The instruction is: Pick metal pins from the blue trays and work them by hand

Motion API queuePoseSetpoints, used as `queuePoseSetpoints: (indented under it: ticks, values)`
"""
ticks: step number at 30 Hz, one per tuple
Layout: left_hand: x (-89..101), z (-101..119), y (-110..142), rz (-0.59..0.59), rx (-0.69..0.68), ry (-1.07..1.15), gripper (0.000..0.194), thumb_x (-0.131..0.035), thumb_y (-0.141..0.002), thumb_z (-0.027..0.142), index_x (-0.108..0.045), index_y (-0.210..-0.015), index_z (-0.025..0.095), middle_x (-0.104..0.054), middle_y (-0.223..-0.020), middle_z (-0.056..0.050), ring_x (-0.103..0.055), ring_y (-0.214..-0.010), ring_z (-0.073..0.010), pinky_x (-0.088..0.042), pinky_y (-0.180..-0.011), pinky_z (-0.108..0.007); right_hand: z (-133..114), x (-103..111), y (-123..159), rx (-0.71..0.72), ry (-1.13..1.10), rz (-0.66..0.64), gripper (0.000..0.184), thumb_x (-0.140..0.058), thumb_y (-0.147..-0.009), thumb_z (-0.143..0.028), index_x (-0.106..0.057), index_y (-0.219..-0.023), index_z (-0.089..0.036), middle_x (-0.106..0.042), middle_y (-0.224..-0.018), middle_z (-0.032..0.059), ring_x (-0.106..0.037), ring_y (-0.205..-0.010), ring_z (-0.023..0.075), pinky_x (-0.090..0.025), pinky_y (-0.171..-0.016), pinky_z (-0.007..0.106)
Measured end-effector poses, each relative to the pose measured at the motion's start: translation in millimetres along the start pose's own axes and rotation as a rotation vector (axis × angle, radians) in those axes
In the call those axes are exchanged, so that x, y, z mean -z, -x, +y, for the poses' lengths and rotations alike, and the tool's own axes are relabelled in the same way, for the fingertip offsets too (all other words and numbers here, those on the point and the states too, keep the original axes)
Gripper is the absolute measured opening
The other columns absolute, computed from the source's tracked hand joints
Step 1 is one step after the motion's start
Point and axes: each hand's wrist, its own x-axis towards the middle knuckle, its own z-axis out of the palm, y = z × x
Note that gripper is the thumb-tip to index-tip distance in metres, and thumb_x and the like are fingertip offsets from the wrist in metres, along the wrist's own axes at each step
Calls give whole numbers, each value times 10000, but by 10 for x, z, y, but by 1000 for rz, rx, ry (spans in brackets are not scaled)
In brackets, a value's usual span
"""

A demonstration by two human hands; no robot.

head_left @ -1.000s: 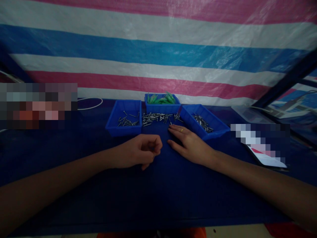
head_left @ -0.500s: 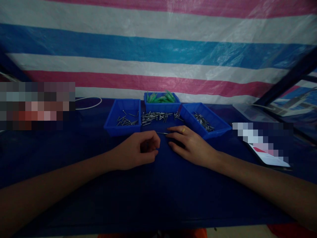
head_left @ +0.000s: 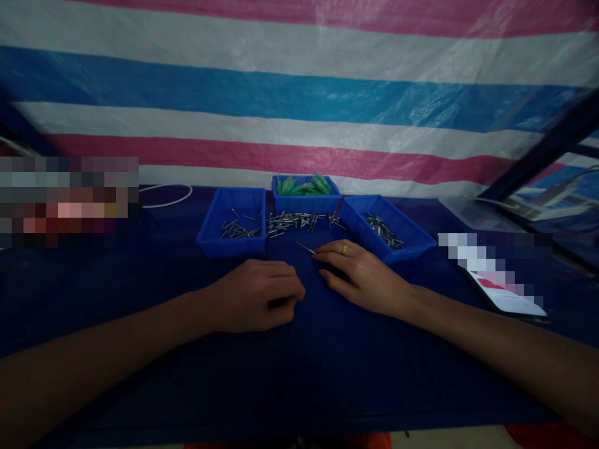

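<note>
My right hand (head_left: 358, 271) lies low over the blue tabletop, fingers stretched forward and thumb apart. The tips of its front fingers touch one end of a thin silver rivet (head_left: 306, 248), which lies on the table pointing away to the left. To the left, my left hand (head_left: 262, 296) rests with its fingers curled toward the thumb; anything inside is hidden. Beyond both hands, a loose pile of similar rivets (head_left: 292, 221) is spread between two blue bins. The left bin (head_left: 229, 247) has some rivets in it, and the right bin (head_left: 409, 251) holds more.
A third blue bin (head_left: 306, 202) with green plastic-looking pieces (head_left: 304, 187) stands at the back. A phone-like device (head_left: 515, 299), partly blurred out, lies at right. A white cable (head_left: 171, 204) loops at the left, and a striped sheet (head_left: 299, 93) hangs behind the table.
My right fingertips have drawn a single rivet away from the pile toward me, and it has turned slightly. My left hand has rolled palm-down, its fingers closing, and moved a little nearer.
</note>
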Motion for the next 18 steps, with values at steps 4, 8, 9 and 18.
queuePoseSetpoints:
  ticks: [4,8,9,18]
  values:
    - [6,43,30,65,-328,-298,161,-434,-872,152,-589,-829,161,-625,-713,-19,-530,-639,-130,-426,-604,-254,4,-2,5,16,-7,11,278,-457,-894,-224,-585,-1123,-131,-601,-1103,106,-537,-1028,211,-453,-917,390]
    - [54,72,22,151,-429,-393,174,-438,-890,154,-611,-872,144,-655,-755,-21,-576,-711,-143,-458,-679,-273,4,3,13,32,-13,25,246,-458,-891,-209,-591,-1078,-121,-610,-1056,104,-541,-998,207,-456,-904,373]
    - [62,69,21,168,-433,-409,177,-439,-893,163,-614,-883,142,-664,-781,-22,-587,-738,-148,-460,-702,-280,1,6,15,28,-11,26,229,-461,-889,-209,-593,-1058,-126,-613,-1036,102,-545,-979,207,-460,-890,374]
    - [15,-7,56,127,-296,-540,252,-474,-881,218,-575,-1099,144,-625,-1151,-35,-545,-1079,-203,-429,-876,-330,-25,22,27,-17,5,63,147,-493,-872,-201,-561,-986,-137,-607,-911,84,-550,-865,202,-475,-805,367]
